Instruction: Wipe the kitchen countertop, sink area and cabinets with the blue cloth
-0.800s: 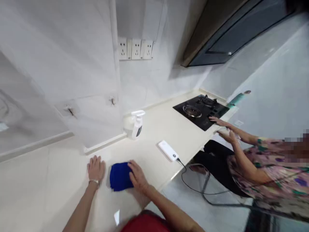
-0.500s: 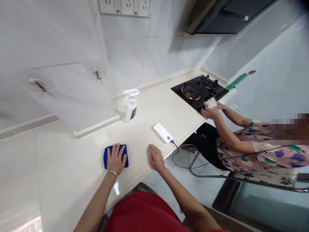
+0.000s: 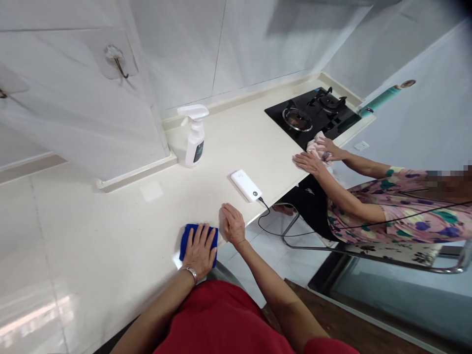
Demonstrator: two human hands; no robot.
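On the surface (image 3: 110,221), the cloth (image 3: 185,238), likely soft, light, best pinched at edges, is covered by the left hand (image 3: 200,251), fingers (image 3: 199,234) parted; right hand (image 3: 234,225) loosely curled, seemingly empty.

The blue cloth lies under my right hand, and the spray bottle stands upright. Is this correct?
The side is wrong: the head view shows your left hand on the blue cloth. The spray bottle indeed stands upright.
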